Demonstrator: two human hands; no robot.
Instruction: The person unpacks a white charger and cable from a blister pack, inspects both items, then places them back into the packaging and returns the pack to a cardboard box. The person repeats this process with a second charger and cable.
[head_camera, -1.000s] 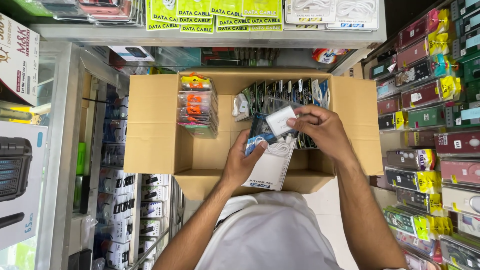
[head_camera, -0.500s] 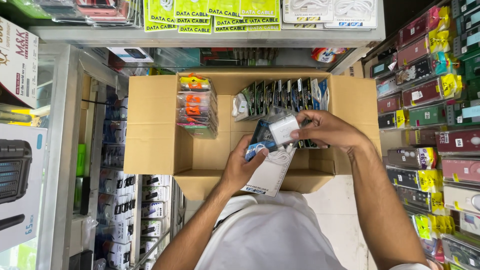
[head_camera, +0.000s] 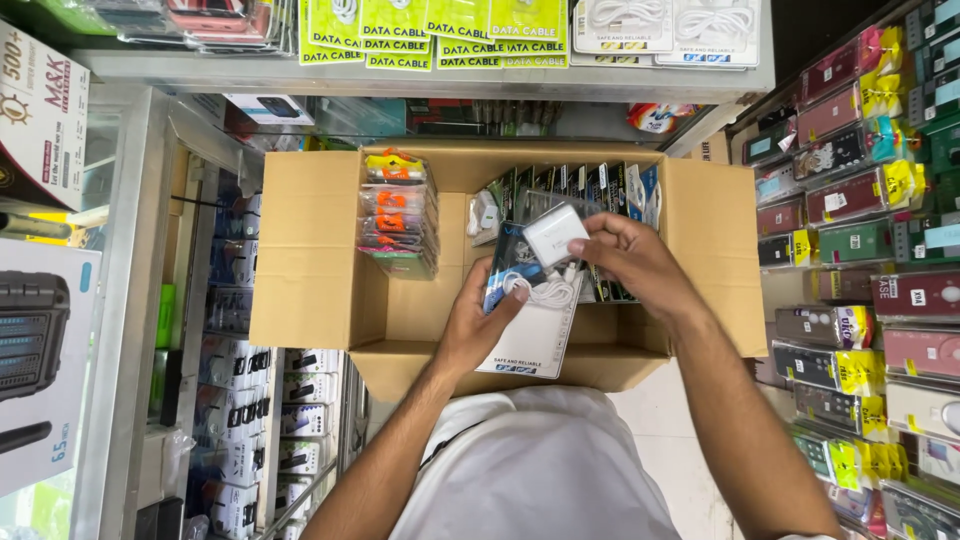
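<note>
Cardboard box (head_camera: 310, 250) sits open on the person's lap, flaps spread, with shelves of packaged goods (head_camera: 860, 250) on the right and a glass counter on the left. Inside it, a stack of clear packets with orange inserts (head_camera: 398, 215) stands at the left wall and a row of dark upright packs (head_camera: 575, 190) runs along the back. Left hand (head_camera: 480, 325) is closed around the lower edge of a flat charger pack (head_camera: 530, 320), held tilted above the box floor. Right hand (head_camera: 630, 260) pinches the white charger block (head_camera: 555, 235) at the pack's top with its fingertips. Steadying the pack low while gripping the block lightly should keep both from slipping.
</note>
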